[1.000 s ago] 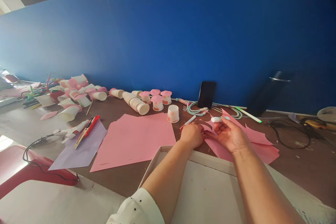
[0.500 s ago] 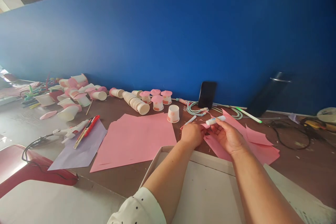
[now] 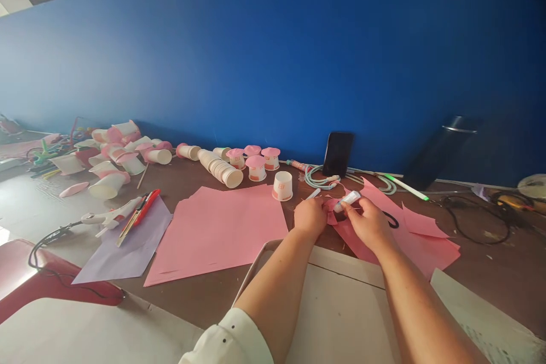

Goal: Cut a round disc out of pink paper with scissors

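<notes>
My right hand (image 3: 370, 223) is closed on a small white glue stick (image 3: 347, 200), its tip pointing left and down at a small pink paper piece (image 3: 330, 210). My left hand (image 3: 310, 215) pinches that pink piece from the left. Both hands hover over pink paper scraps (image 3: 422, 239) on the brown table (image 3: 205, 290). Black scissors handles (image 3: 390, 219) peek out just right of my right hand.
A large pink sheet (image 3: 222, 230) and a lilac sheet (image 3: 128, 244) lie to the left, with a glue gun (image 3: 106, 217) and red cutter (image 3: 143, 211). Paper cups (image 3: 219, 168), little cup houses (image 3: 256, 166), a phone (image 3: 338, 153) and cables (image 3: 478, 210) line the blue wall. A white box (image 3: 336, 307) sits under my forearms.
My right hand has turned from palm-up to palm-down, bringing the glue stick's tip down onto the pink piece. The left hand stayed put. The scissors handles have come into view.
</notes>
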Demonstrator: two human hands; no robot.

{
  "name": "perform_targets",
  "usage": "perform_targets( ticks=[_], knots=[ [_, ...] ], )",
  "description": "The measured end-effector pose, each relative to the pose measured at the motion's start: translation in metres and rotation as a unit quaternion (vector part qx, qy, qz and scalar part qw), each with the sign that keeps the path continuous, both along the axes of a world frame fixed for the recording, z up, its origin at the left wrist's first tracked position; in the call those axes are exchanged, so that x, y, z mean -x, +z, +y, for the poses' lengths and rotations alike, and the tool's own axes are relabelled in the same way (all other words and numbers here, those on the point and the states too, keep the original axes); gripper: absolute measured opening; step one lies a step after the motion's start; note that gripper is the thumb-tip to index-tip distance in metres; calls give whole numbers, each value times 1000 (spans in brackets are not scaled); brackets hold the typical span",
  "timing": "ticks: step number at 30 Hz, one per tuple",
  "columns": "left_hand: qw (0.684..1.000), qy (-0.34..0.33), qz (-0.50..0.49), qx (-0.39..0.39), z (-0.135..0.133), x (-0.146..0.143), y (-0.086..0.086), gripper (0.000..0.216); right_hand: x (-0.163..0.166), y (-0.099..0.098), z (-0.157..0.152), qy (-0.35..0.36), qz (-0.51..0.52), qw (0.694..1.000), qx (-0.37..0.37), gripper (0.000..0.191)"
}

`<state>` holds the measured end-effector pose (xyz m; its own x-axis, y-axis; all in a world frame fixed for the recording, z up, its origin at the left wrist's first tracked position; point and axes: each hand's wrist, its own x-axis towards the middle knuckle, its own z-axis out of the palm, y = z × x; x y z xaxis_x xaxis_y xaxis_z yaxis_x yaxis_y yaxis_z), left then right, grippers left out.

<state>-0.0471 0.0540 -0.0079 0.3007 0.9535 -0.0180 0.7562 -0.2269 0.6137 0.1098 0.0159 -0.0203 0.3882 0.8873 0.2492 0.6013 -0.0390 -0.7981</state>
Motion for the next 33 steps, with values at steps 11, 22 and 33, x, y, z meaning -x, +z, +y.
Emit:
perform_targets(
  ticks=[11,22,33],
  knots=[
    [1000,-12,6,1,-3,-2,7,46,6,-3,1,31,-112,993,29,16],
    [1000,-17,-21,2,-5,0,8,40,8,-7,0,59,-175,981,60,17],
    [999,-30,-22,9,-5,0,9,38,12,6,0,74,-271,953,115,23]
  ],
)
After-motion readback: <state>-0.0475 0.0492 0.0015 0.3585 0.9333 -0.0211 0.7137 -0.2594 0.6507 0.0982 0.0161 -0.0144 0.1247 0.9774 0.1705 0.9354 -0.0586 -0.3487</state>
